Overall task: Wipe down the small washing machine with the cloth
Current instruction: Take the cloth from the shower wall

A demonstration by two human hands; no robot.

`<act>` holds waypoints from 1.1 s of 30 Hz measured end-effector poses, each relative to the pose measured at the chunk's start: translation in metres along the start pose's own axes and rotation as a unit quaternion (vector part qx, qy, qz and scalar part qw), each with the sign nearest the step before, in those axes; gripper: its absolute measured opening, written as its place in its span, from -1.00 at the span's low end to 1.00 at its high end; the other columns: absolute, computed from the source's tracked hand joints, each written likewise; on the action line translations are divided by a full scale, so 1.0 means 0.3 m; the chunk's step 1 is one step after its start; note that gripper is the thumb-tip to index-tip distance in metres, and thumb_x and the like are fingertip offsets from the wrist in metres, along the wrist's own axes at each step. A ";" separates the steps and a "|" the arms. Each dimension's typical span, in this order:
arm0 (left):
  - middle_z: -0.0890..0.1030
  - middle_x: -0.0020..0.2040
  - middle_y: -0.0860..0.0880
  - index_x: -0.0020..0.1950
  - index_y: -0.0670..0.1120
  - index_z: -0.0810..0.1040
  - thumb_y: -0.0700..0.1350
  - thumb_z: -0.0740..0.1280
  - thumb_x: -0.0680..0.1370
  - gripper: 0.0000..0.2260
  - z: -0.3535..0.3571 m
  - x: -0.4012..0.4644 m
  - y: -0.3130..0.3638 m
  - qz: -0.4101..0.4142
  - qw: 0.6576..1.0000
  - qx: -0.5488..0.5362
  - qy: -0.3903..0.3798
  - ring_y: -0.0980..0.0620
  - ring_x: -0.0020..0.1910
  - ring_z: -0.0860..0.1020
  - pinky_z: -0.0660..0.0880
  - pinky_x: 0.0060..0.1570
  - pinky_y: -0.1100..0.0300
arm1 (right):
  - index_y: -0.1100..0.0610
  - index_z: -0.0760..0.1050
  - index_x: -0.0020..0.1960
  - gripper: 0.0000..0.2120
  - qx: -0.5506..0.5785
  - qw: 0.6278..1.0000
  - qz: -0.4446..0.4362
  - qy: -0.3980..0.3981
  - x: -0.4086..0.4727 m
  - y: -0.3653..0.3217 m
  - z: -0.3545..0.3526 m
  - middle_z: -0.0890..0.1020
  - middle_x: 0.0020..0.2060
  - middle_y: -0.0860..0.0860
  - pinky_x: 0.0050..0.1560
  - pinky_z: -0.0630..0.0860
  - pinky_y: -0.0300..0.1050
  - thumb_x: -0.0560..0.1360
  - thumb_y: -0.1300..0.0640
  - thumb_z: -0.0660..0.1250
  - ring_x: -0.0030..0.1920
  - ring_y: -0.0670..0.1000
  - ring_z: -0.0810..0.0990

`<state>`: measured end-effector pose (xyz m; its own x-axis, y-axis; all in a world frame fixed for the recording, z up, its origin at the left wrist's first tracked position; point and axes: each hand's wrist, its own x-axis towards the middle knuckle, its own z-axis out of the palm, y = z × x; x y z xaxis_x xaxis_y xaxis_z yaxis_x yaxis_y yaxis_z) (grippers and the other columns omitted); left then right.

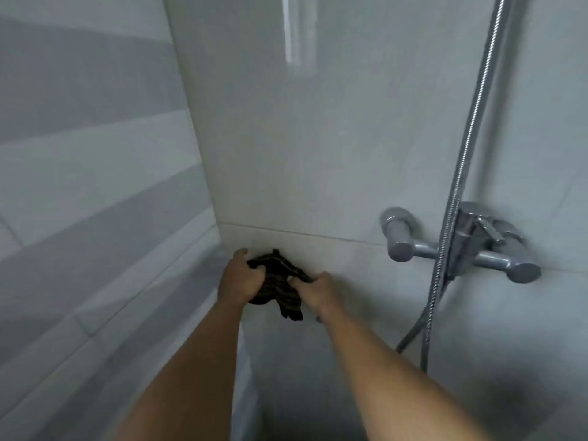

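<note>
Gripping the dark cloth [280,286] — both hands, left [240,280] and right [315,292].

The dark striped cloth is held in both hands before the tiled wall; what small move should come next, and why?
Probably lower the dark striped cloth and turn toward the washing machine, which is not in view. The left hand and the right hand both grip it, bunched, in front of the pale tiled wall, left of the chrome shower mixer tap, so nothing here is being wiped.
</note>
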<state>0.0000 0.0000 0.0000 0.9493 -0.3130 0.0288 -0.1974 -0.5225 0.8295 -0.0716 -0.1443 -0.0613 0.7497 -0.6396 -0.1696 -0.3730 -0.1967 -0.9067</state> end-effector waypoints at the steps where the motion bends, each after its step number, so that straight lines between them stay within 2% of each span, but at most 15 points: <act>1: 0.57 0.12 0.02 0.32 -0.06 0.49 -0.13 0.27 0.58 -0.70 0.026 0.018 -0.029 -0.003 0.999 -0.042 -0.015 -0.11 0.23 0.55 0.45 -0.02 0.20 | 0.05 0.56 0.09 -0.49 0.054 0.998 0.019 -0.016 0.000 0.022 0.032 0.67 -0.07 -0.02 -0.29 0.52 -0.25 0.32 -0.26 0.52 -0.10 -0.03 0.66; 2: 0.57 -0.03 0.08 0.09 0.01 0.56 -0.18 0.28 0.58 -0.85 0.048 0.032 -0.053 -0.003 0.998 -0.065 -0.023 -0.09 0.12 0.59 0.46 -0.14 0.24 | 0.01 0.62 0.02 -0.61 0.095 0.995 0.021 -0.019 0.016 0.048 0.070 0.70 -0.13 -0.06 -0.33 0.53 -0.29 0.33 -0.20 0.56 -0.15 -0.07 0.67; 3: 0.56 -0.13 0.13 -0.06 0.06 0.55 -0.20 0.31 0.57 -0.86 0.066 0.044 -0.080 -0.003 0.994 -0.101 -0.027 -0.03 0.01 0.60 0.44 -0.21 0.30 | -0.03 0.64 -0.08 -0.77 0.124 0.992 -0.003 -0.007 0.013 0.069 0.098 0.70 -0.20 -0.10 -0.34 0.52 -0.34 0.37 -0.10 0.58 -0.20 -0.10 0.67; 4: 0.55 -0.16 0.14 -0.11 0.08 0.52 -0.18 0.34 0.56 -0.85 0.082 0.055 -0.103 -0.026 0.989 -0.147 -0.020 0.03 -0.08 0.60 0.44 -0.25 0.35 | -0.03 0.63 -0.14 -0.84 0.153 0.988 -0.009 0.015 0.019 0.101 0.121 0.68 -0.25 -0.11 -0.34 0.52 -0.36 0.40 -0.02 0.58 -0.22 -0.09 0.66; 6: 0.61 -0.14 0.04 -0.07 -0.02 0.57 -0.12 0.41 0.52 -0.96 0.086 0.055 -0.127 -0.059 0.977 -0.205 -0.017 0.08 -0.15 0.59 0.47 -0.27 0.33 | 0.09 0.62 -0.10 -0.80 0.210 0.976 0.009 0.050 0.001 0.109 0.147 0.70 -0.22 -0.05 -0.22 0.60 -0.24 0.40 0.05 0.59 -0.16 -0.02 0.69; 8: 0.67 -0.10 -0.07 -0.08 -0.11 0.60 -0.07 0.44 0.50 -0.88 0.079 0.062 -0.150 -0.080 0.970 -0.228 -0.032 0.03 -0.17 0.63 0.50 -0.27 0.26 | 0.22 0.60 -0.12 -0.76 0.233 0.971 0.014 0.053 0.002 0.128 0.150 0.71 -0.20 0.03 -0.14 0.63 -0.11 0.40 0.10 0.58 -0.15 0.04 0.69; 11: 0.71 -0.06 -0.11 -0.01 -0.13 0.66 -0.03 0.47 0.46 -0.80 0.038 0.039 -0.145 -0.088 0.965 -0.244 -0.043 -0.07 -0.10 0.68 0.58 -0.16 0.16 | 0.17 0.49 -0.19 -0.77 0.269 0.963 0.022 0.011 -0.038 0.112 0.104 0.66 -0.25 0.06 -0.24 0.57 -0.15 0.44 0.14 0.54 -0.25 0.00 0.64; 15: 0.73 0.01 -0.12 0.09 -0.06 0.68 0.00 0.47 0.43 -0.73 0.023 -0.015 -0.148 -0.113 0.948 -0.285 -0.086 -0.14 0.02 0.68 0.61 0.10 -0.07 | 0.16 0.59 0.02 -0.82 0.364 0.929 0.046 -0.047 -0.096 0.122 0.030 0.73 -0.05 0.15 -0.13 0.62 -0.04 0.45 0.17 0.49 -0.09 0.11 0.72; 18: 0.72 0.06 -0.15 0.17 -0.10 0.65 -0.01 0.47 0.47 -0.68 0.096 -0.088 -0.208 -0.147 0.928 -0.313 -0.139 -0.16 0.06 0.68 0.59 0.13 -0.09 | 0.18 0.65 0.17 -0.70 0.413 0.896 0.099 -0.130 -0.134 0.238 0.009 0.71 0.08 0.23 0.05 0.64 0.11 0.47 0.10 0.48 0.09 0.23 0.69; 23: 0.70 0.14 -0.19 0.27 -0.16 0.59 0.01 0.46 0.50 -0.59 0.421 -0.286 -0.537 -0.231 0.896 -0.319 -0.205 -0.20 0.13 0.67 0.59 0.13 -0.11 | 0.21 0.60 0.27 -0.61 0.410 0.887 0.173 -0.123 -0.219 0.720 0.003 0.70 0.13 0.22 0.09 0.64 0.13 0.51 0.07 0.48 0.14 0.23 0.68; 25: 0.69 0.15 -0.22 0.27 -0.17 0.58 0.04 0.49 0.47 -0.55 0.601 -0.387 -0.695 -0.265 0.890 -0.295 -0.223 -0.23 0.12 0.66 0.61 0.09 -0.16 | 0.24 0.61 0.24 -0.65 0.398 0.884 0.213 -0.117 -0.287 0.976 -0.004 0.70 0.10 0.24 0.05 0.65 0.12 0.51 0.11 0.48 0.11 0.24 0.69; 27: 0.68 0.16 -0.23 0.30 -0.18 0.54 0.06 0.55 0.38 -0.42 0.787 -0.489 -0.845 -0.284 0.888 -0.259 -0.253 -0.25 0.11 0.67 0.61 0.05 -0.22 | 0.26 0.59 0.23 -0.64 0.398 0.884 0.233 -0.074 -0.364 1.233 -0.004 0.70 0.08 0.26 0.01 0.66 0.14 0.48 0.18 0.51 0.09 0.25 0.69; 29: 0.64 0.20 -0.25 0.38 -0.18 0.45 -0.04 0.60 0.30 -0.29 0.947 -0.600 -0.945 -0.281 0.881 -0.238 -0.296 -0.27 0.10 0.66 0.62 -0.01 -0.25 | 0.21 0.49 0.29 -0.50 0.358 0.907 0.222 0.012 -0.445 1.460 -0.018 0.68 0.10 0.22 0.05 0.66 0.15 0.41 0.20 0.57 0.09 0.23 0.69; 31: 0.57 0.24 -0.21 0.48 -0.12 0.32 -0.24 0.54 0.38 -0.28 1.075 -0.715 -0.997 -0.255 0.886 -0.212 -0.325 -0.25 0.09 0.63 0.62 -0.03 -0.20 | 0.08 0.37 0.35 -0.35 0.291 0.933 0.199 0.078 -0.534 1.626 -0.057 0.64 0.10 0.13 0.04 0.66 0.04 0.37 0.14 0.60 0.05 0.12 0.69; 33: 0.52 0.22 -0.15 0.54 -0.03 0.20 -0.38 0.41 0.45 -0.26 1.154 -0.853 -1.012 -0.221 0.886 -0.202 -0.354 -0.13 0.00 0.59 0.61 -0.08 -0.04 | -0.03 0.35 0.36 -0.44 0.263 0.947 0.161 0.087 -0.637 1.732 -0.113 0.64 0.07 0.08 -0.04 0.66 -0.08 0.46 0.19 0.52 -0.01 0.04 0.68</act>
<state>-0.2678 -0.0358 -0.4523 0.4917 -0.6426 -0.5876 0.3943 -0.4373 0.8082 -0.4274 -0.1495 -0.4869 0.5250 -0.7247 -0.4463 -0.2088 0.3987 -0.8930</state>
